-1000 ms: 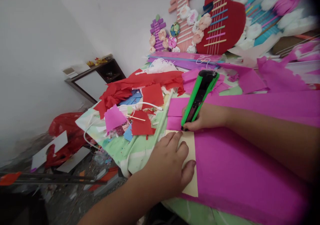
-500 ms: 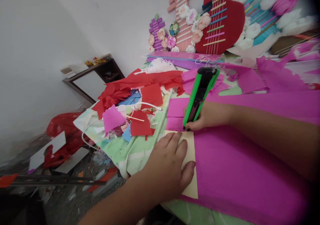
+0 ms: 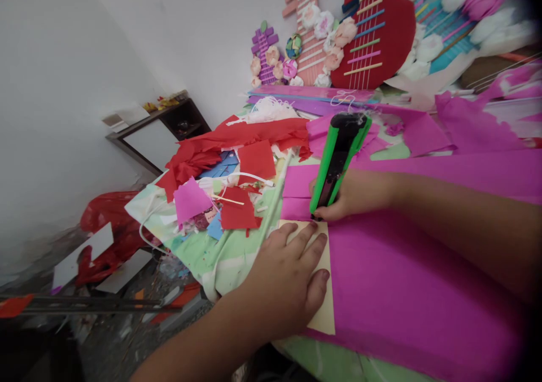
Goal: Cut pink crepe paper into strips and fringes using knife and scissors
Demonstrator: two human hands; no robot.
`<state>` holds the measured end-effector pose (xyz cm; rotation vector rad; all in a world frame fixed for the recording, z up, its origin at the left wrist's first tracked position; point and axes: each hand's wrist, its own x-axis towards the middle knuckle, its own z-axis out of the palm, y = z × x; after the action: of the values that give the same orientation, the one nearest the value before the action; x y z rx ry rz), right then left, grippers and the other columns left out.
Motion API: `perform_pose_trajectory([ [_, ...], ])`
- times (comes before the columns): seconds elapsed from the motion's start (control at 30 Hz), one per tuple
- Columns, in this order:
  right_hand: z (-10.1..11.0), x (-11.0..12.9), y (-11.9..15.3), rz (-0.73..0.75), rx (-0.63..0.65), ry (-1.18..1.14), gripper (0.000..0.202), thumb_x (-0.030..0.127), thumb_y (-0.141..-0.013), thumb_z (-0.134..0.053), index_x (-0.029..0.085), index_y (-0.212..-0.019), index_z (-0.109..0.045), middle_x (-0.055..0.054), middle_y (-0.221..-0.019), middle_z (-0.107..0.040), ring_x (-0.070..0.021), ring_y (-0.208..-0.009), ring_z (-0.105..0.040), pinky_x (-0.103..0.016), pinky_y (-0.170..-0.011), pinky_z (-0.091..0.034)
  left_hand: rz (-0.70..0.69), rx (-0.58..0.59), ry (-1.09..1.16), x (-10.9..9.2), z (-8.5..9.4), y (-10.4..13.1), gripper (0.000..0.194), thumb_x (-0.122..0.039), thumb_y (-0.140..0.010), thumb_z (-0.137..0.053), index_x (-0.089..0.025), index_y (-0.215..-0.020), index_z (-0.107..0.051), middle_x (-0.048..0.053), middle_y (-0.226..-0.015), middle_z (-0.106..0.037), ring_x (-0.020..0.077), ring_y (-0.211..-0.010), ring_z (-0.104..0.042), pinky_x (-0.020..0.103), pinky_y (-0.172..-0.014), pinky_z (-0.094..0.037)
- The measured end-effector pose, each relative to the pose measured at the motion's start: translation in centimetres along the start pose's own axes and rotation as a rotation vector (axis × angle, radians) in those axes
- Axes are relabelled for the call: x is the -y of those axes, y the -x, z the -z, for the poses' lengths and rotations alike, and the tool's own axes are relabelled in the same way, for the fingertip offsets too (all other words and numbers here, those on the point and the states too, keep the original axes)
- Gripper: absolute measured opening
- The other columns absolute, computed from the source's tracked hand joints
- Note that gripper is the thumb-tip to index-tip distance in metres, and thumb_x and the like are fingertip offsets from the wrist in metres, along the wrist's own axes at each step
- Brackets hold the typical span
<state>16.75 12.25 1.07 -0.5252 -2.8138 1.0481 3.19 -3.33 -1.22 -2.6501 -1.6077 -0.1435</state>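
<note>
My right hand (image 3: 345, 195) grips a green and black utility knife (image 3: 339, 159), held nearly upright with its lower end at the top edge of a cream card (image 3: 324, 314). Under the card spreads a large sheet of magenta paper (image 3: 406, 274). Flat on the card lies my left hand (image 3: 292, 274), fingers spread, pressing it against the magenta paper. The blade's tip is too small to make out. Cut lines or folds cross the magenta paper just beyond the card, left of the knife.
Red paper (image 3: 258, 133) and magenta scraps (image 3: 190, 201) litter the green cloth-covered table (image 3: 237, 263). A white cable (image 3: 249, 177) crosses them. Decorated guitar shapes (image 3: 381, 43) lean on the wall behind. Left of the table edge, debris and a red plastic bag (image 3: 105, 218) lie on the floor.
My left hand's fingers have spread and reached slightly further up and right on the card. The utility knife stays almost in place in my right hand.
</note>
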Motion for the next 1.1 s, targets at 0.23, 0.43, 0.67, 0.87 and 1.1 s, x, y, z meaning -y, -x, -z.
perform_pose_trajectory([
  [0.23,0.5,0.2,0.4,-0.014,-0.021,-0.023,0.011,0.023,-0.067,-0.050,0.014,-0.062,-0.050,0.002,-0.058,-0.049,-0.0070,-0.055,-0.045,-0.019,-0.051,-0.036,-0.013,0.012,-0.008,0.0,0.1,0.0,0.044,-0.030,-0.085,-0.034,-0.010,-0.123,-0.043,0.011,-0.128,-0.045,0.0253,-0.119,-0.037,0.046,-0.099,-0.027],
  [0.43,0.6,0.5,0.4,-0.104,-0.097,-0.137,0.019,0.029,-0.068,-0.053,0.013,-0.074,-0.060,-0.003,-0.070,-0.062,-0.0117,-0.065,-0.055,-0.020,-0.060,-0.042,-0.003,0.006,0.014,0.0,0.1,0.1,0.041,-0.031,-0.085,-0.036,-0.013,-0.120,-0.046,0.012,-0.125,-0.047,0.0261,-0.117,-0.039,0.047,-0.099,-0.028],
  [0.67,-0.5,0.4,0.0,-0.103,-0.055,-0.120,0.014,0.027,-0.067,-0.052,0.013,-0.064,-0.053,0.002,-0.056,-0.049,-0.0075,-0.053,-0.044,-0.019,-0.049,-0.037,-0.002,-0.035,0.033,0.1,0.0,0.3,0.040,-0.031,-0.083,-0.038,-0.013,-0.118,-0.048,0.013,-0.121,-0.050,0.0267,-0.114,-0.041,0.047,-0.098,-0.030],
  [0.87,-1.1,-0.1,-0.5,-0.077,-0.015,-0.037,0.017,0.032,-0.070,-0.049,0.015,-0.064,-0.048,0.002,-0.057,-0.047,-0.0077,-0.054,-0.044,-0.021,-0.053,-0.037,0.006,-0.011,0.058,0.0,0.0,0.3,0.041,-0.032,-0.085,-0.034,-0.013,-0.119,-0.047,0.013,-0.124,-0.048,0.0264,-0.115,-0.040,0.047,-0.100,-0.027],
  [1.1,-0.6,0.0,-0.2,-0.093,0.008,-0.132,0.016,0.032,-0.068,-0.051,0.017,-0.064,-0.050,0.003,-0.055,-0.049,-0.0085,-0.053,-0.046,-0.020,-0.051,-0.038,-0.007,-0.040,0.039,0.1,0.0,0.2,0.039,-0.030,-0.084,-0.038,-0.013,-0.117,-0.048,0.012,-0.121,-0.050,0.0253,-0.114,-0.041,0.047,-0.098,-0.030],
])
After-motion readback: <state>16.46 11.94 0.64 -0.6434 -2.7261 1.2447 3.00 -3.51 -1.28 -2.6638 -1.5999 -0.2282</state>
